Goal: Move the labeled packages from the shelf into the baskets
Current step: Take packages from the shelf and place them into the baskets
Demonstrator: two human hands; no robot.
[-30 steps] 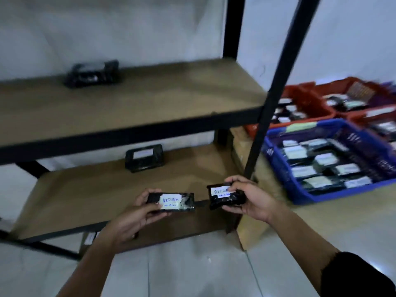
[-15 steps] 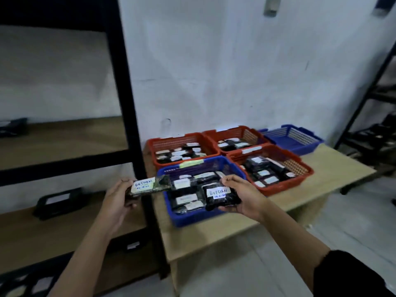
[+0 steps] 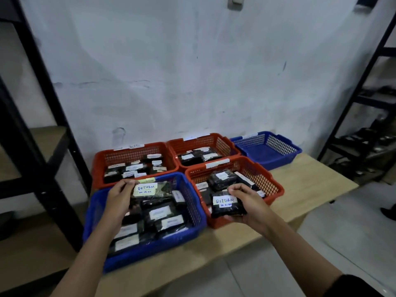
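Over the baskets now, each hand (image 3: pixel 120 198) (image 3: pixel 249 203) holds a package (image 3: pixel 153 189) (image 3: pixel 227 205).

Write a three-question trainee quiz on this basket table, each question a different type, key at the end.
1. True or false: the far-right blue basket holds packages.
2. Above which basket does the left hand hold its RETURN package? A. near blue basket B. far-left red basket C. near red basket
3. Fill in: the label on the package in the right hand reads ____.

Key: 1 false; 2 A; 3 RETURN.
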